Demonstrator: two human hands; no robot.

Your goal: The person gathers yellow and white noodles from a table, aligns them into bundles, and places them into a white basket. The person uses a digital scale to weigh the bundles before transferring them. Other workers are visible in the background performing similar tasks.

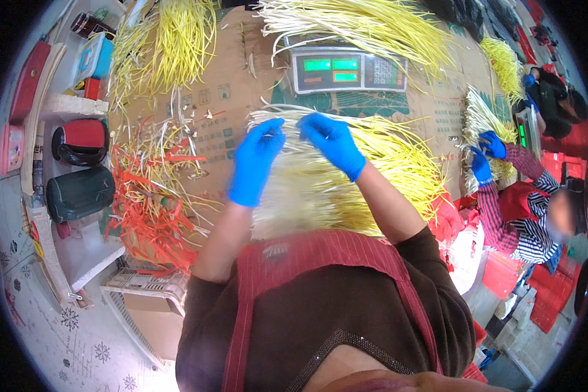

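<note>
A broad pile of white-and-yellow stalks, which look like blanched garlic shoots, lies right in front of me. Both my hands wear blue gloves. My left hand is over the white ends at the pile's left side, its fingers curled in. My right hand bends down over the upper part of the pile, fingertips pointing towards the left hand. A small gap separates the two hands. Whether a stalk is pinched in either is too blurred to tell. Below the hands the white ends are smeared by motion.
Beyond the pile stands a digital scale bearing more stalks. Another bundle lies far left. Red strips and loose trimmings litter the cardboard. A foam box borders the left. At right, a co-worker's gloved hands touch stalks.
</note>
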